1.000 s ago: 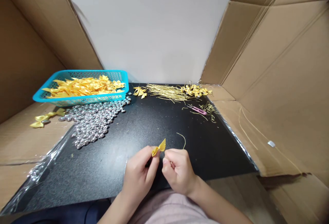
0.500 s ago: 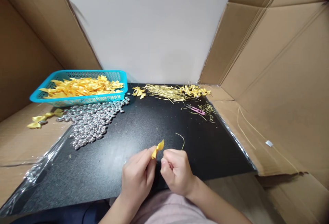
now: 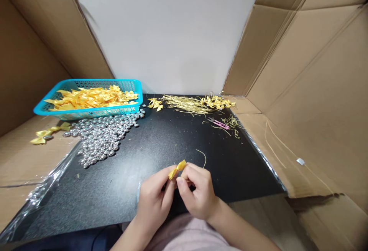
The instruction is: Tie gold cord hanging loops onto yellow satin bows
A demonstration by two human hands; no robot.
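Note:
Near the front edge of the black table, my left hand pinches a small yellow ribbon bow between thumb and forefinger. My right hand is right beside it, thumb and forefinger pressed together close under the bow. A thin yellow cord curves out beyond my right knuckles; whether its other end is in my fingers is hidden. What my right fingertips pinch is too small to make out.
At the left, a turquoise basket holds many yellow bows, with silver beads heaped before it. Cut cords, finished-looking bows and pink thread snips lie toward the back. Cardboard walls stand on both sides.
My right hand has moved slightly left and its fist has loosened into a pinch by the bow. The bow has tilted a little to the right in my left fingers.

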